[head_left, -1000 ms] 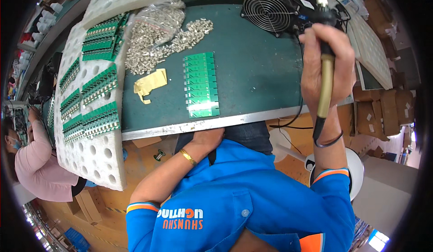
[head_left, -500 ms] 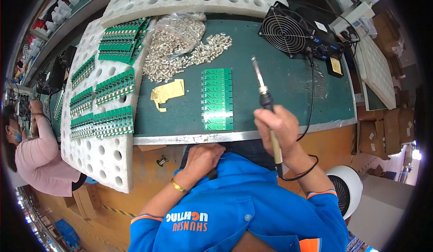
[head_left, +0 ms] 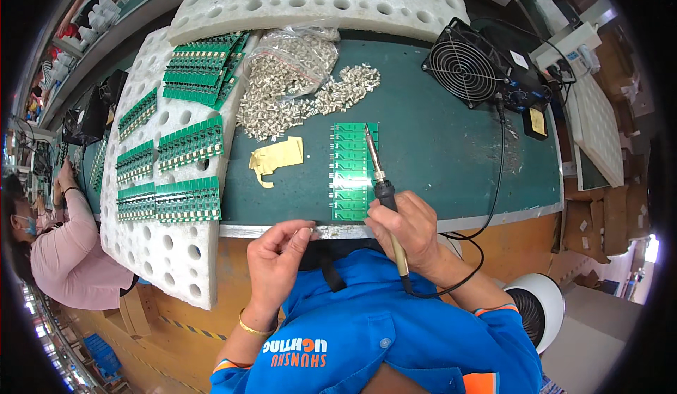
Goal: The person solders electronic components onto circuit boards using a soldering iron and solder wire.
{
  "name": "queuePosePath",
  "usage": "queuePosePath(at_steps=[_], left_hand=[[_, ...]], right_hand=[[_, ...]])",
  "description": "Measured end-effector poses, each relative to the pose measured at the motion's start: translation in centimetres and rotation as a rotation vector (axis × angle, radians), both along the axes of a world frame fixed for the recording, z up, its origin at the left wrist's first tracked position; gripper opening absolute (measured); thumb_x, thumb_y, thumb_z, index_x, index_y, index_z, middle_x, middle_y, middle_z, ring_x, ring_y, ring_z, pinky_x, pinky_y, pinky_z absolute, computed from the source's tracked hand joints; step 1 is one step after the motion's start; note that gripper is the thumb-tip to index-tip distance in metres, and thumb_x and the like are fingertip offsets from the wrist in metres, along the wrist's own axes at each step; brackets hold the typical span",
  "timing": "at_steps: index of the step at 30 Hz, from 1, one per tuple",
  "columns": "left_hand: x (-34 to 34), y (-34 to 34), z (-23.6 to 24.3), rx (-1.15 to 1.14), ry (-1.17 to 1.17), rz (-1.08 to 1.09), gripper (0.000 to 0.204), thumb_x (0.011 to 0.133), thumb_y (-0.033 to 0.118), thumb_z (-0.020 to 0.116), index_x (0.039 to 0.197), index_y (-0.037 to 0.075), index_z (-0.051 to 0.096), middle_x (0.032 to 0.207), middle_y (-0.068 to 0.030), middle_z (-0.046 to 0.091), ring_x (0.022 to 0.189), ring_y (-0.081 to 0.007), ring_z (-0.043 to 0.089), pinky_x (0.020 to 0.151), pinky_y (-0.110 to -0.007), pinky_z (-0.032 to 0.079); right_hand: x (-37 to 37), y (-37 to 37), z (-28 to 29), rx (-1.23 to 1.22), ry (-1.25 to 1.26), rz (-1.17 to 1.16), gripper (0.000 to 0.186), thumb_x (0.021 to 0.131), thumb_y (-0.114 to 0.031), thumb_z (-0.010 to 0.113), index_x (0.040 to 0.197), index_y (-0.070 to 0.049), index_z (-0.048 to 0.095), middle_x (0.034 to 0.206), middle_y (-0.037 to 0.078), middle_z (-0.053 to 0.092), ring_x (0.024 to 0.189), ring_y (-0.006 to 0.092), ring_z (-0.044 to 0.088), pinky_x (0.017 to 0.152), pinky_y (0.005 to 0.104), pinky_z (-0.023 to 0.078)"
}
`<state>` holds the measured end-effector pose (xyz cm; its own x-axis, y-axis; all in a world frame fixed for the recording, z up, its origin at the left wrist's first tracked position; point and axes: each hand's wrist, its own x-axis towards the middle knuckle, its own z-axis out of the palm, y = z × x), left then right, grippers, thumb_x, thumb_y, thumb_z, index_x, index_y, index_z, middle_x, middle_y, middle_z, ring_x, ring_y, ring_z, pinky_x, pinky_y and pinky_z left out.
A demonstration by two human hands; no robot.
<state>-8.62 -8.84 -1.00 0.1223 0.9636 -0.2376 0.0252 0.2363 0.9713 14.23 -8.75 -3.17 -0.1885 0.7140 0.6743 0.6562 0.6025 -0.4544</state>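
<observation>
My right hand (head_left: 407,228) grips a soldering iron (head_left: 386,195) by its handle. Its metal tip points up and away, over the right side of a green circuit board panel (head_left: 347,172) lying on the bench. At the bench's near edge my left hand (head_left: 276,253) is closed in a pinch. A tiny whitish bit shows at its fingertips, too small to name. Left of the panel lies a torn piece of yellow paper (head_left: 278,156). Beyond it spreads a heap of small metal-and-white parts (head_left: 271,105), partly under a clear plastic bag (head_left: 303,59).
White foam boards with holes (head_left: 151,249) carry several populated circuit panels (head_left: 189,144) at the left. A fan (head_left: 462,63) and a soldering station (head_left: 525,94) stand at the back right. The iron's cable (head_left: 499,161) runs across the bench. Another person (head_left: 74,249) sits far left.
The soldering iron has moved left, its tip now over the panel. My left hand has risen from my lap to the bench edge, fingers pinched. The view has shifted slightly.
</observation>
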Motion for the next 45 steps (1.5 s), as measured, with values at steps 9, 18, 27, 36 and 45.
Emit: queuePosePath(at_steps=[9,18,27,36,45], left_hand=[[0.2,1.9,0.1,-0.142,-0.057,-0.012,0.010,0.095,0.008,0.064,0.098,-0.001,0.065,0.089,-0.0062,0.071,0.083,-0.0081,0.064,0.075,-0.021,0.050],[0.4,3.1,0.3,-0.197,-0.033,0.005,0.009,0.093,0.010,0.067,0.096,0.001,0.065,0.089,-0.0059,0.071,0.079,-0.0067,0.063,0.071,-0.019,0.047],[0.8,3.6,0.5,-0.194,-0.002,-0.047,0.006,0.094,0.003,0.064,0.096,-0.003,0.064,0.088,-0.0043,0.069,0.082,-0.0057,0.063,0.072,-0.018,0.049],[0.8,3.5,0.3,-0.209,0.028,-0.056,0.007,0.093,0.002,0.065,0.098,-0.003,0.064,0.088,-0.0040,0.069,0.081,-0.0042,0.062,0.067,-0.017,0.047],[1.0,3.4,-0.1,-0.154,0.071,-0.078,0.009,0.093,0.003,0.065,0.099,-0.004,0.065,0.085,-0.0033,0.070,0.077,-0.0048,0.061,0.066,-0.019,0.048]], right_hand=[[0.3,0.0,-0.1,-0.106,-0.072,0.020,0.045,0.068,0.005,0.077,0.105,-0.004,0.054,0.082,0.014,0.063,0.063,0.0275,0.058,0.053,0.0362,0.046],[0.2,0.1,-0.1,-0.156,-0.061,-0.002,0.043,0.069,0.005,0.076,0.105,-0.005,0.054,0.083,0.014,0.064,0.065,0.0288,0.061,0.056,0.0378,0.048],[0.2,0.2,-0.5,-0.166,-0.008,-0.023,0.040,0.072,0.003,0.071,0.108,-0.007,0.057,0.074,0.010,0.053,0.060,0.0276,0.054,0.053,0.0386,0.042],[0.5,0.1,-0.1,-0.211,-0.053,0.000,0.043,0.071,0.005,0.075,0.106,-0.006,0.054,0.083,0.012,0.064,0.068,0.0284,0.062,0.056,0.0377,0.048],[0.5,0.1,-0.1,-0.206,-0.042,0.003,0.043,0.071,0.006,0.076,0.106,-0.006,0.053,0.084,0.012,0.064,0.069,0.0286,0.063,0.057,0.0375,0.049]])
